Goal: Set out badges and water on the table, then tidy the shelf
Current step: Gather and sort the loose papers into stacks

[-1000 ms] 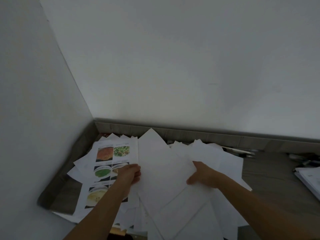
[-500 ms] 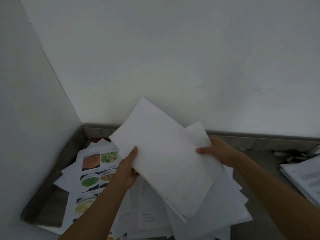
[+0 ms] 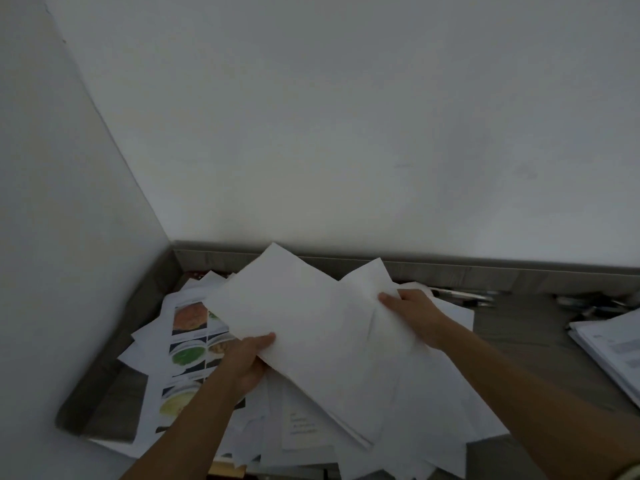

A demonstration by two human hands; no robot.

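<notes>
A bundle of blank white sheets (image 3: 311, 327) is lifted a little above a messy pile of papers (image 3: 433, 420) on the grey shelf (image 3: 519, 327). My left hand (image 3: 246, 362) grips the bundle's near left edge, thumb on top. My right hand (image 3: 412, 313) holds its far right edge. To the left lies a printed sheet with food photos (image 3: 188, 344), partly covered by the bundle and my left arm. No badges or water are in view.
White walls close the shelf at the left and the back. Pens (image 3: 460, 296) lie along the back edge. Another stack of printed papers (image 3: 613, 351) sits at the right, with dark small items (image 3: 595, 304) behind it.
Both hands took hold of the white sheets and raised them off the pile. Since half a second ago the bundle has come lower and flatter.
</notes>
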